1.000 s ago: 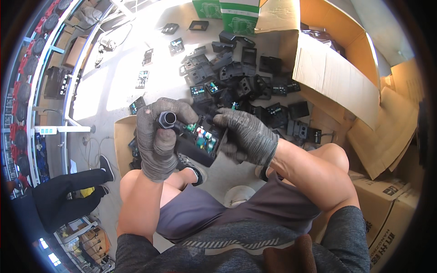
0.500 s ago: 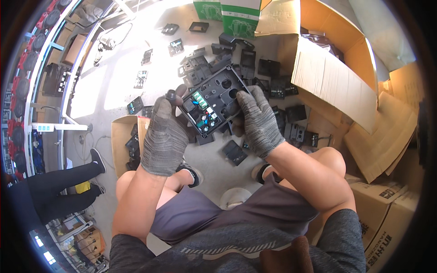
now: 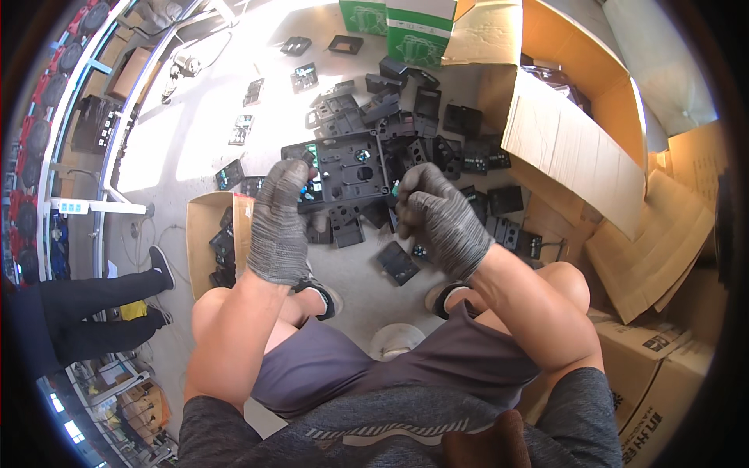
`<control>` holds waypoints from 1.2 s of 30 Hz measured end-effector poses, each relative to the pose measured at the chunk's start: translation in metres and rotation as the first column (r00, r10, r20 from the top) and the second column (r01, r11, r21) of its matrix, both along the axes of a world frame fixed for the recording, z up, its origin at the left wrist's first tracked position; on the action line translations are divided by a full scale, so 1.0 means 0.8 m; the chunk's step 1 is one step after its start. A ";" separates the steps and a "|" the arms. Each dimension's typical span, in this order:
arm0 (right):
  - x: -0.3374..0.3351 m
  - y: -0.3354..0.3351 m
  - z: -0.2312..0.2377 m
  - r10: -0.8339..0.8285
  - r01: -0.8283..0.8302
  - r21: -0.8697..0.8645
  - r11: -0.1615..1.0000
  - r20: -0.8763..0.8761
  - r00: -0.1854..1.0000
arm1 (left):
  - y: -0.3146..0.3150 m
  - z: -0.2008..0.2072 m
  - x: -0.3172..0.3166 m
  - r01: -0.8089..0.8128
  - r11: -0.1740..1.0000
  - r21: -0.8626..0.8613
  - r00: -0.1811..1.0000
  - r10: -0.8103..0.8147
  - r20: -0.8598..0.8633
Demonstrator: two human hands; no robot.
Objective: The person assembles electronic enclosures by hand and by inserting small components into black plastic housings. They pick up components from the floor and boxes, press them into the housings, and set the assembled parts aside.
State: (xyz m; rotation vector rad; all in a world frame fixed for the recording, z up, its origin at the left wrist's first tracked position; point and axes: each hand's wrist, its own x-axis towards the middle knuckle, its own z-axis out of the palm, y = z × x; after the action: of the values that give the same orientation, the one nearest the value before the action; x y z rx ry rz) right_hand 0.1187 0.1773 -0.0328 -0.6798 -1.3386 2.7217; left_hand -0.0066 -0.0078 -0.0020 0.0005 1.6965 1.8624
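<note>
The black case (image 3: pixel 347 168) is up off the floor (image 3: pixel 343 292), judging by how large it looks beside the scattered ones, with its hollow side turned to the wearer, presumably so that its ribs and the green circuit board (image 3: pixel 315 186) can be seen. The left hand (image 3: pixel 279 222), in a grey knitted glove, has its fingers bent over the case's left end, which leaves most of the inside uncovered; how firmly they close, I cannot tell. The right hand (image 3: pixel 445 222), gloved alike, is curled just beside the opposite end; its fingertips are partly hidden, so whether it touches or grips anything is unclear. Beyond, a heap of black cases (image 3: pixel 378 109) lies loose at many angles, more as if dropped than stacked. Near the left leg a small carton (image 3: pixel 200 234) stands open, likely for easy reach, with dark parts inside. Toward the floor's right side, a large carton (image 3: pixel 573 129) has a flap folded down on the heap's side, perhaps to keep its mouth accessible. A metal rack (image 3: pixel 101 207) lines the floor's left edge, out of the working area.
</note>
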 end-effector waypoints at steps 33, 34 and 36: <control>-0.009 0.016 0.031 0.335 -0.208 0.821 0.531 0.022 0.942 | -0.016 -0.008 0.016 0.482 0.848 -0.220 0.759 -0.530 -0.378; -0.008 0.016 0.037 0.327 -0.275 0.758 0.591 0.087 0.941 | -0.017 -0.005 0.016 0.475 0.856 -0.205 0.796 -0.517 -0.315; -0.005 0.021 0.061 0.350 -0.227 0.807 0.545 0.027 0.936 | -0.020 0.000 0.017 0.459 0.866 -0.196 0.831 -0.497 -0.250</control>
State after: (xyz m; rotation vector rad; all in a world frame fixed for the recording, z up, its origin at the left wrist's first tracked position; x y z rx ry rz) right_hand 0.1144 0.1939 0.0156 -0.1667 -2.5300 1.8627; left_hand 0.0070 -0.0241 -0.0021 0.6272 1.7983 1.4191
